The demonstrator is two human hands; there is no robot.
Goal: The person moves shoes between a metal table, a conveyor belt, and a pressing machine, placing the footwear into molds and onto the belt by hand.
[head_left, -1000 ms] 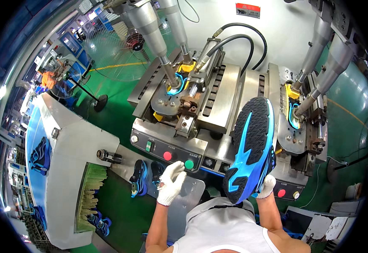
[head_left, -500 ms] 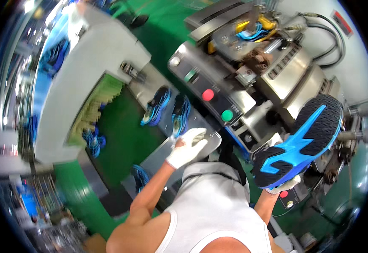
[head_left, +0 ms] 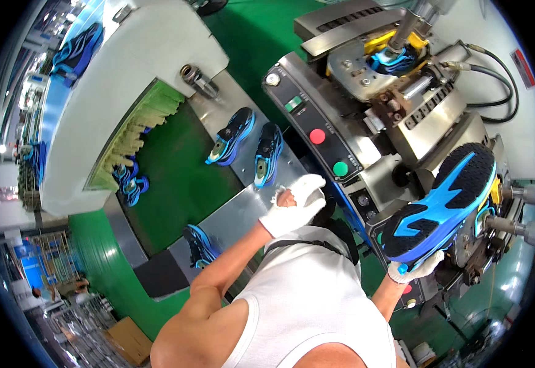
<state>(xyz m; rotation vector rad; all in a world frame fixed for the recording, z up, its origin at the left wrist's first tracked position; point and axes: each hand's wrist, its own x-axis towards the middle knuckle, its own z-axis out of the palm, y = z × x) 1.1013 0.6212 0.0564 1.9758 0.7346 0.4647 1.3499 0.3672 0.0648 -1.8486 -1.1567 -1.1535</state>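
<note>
While the person's right hand point(head_left: 416, 270), in a white cotton glove, grips a blue and black running shoe point(head_left: 440, 208) by one end from below, the shoe stands tilted with its patterned rubber sole turned up toward the camera, probably so the sole can be checked or lined up with the machine behind it. The shoe hangs in the air in front of the right half of a grey metal pressing machine point(head_left: 427, 129), not resting on anything.

The left hand point(head_left: 293, 205), also in a white glove, is loosely curled with nothing in it. It hovers over the near edge of a bare steel shelf point(head_left: 234, 218) that runs along the front of a green conveyor belt point(head_left: 175, 178), just left of the machine's sloped control panel point(head_left: 316, 132) with its red and green round buttons.

Further along that steel shelf, toward its far edge, two more blue and black shoes point(head_left: 249, 144) lie side by side, openings up, likely waiting their turn within easy reach. Another blue shoe point(head_left: 200, 245) sits at the shelf's near left corner. On the belt, a further pair of blue shoes point(head_left: 129, 178) emerges from under the yellow-green fringe curtain point(head_left: 135, 132) of a white tunnel housing point(head_left: 120, 80).

At the top of the machine, a press head holds a blue shoe part against a yellow clamp point(head_left: 396, 52), with black hoses point(head_left: 494, 73) looping to the right.
</note>
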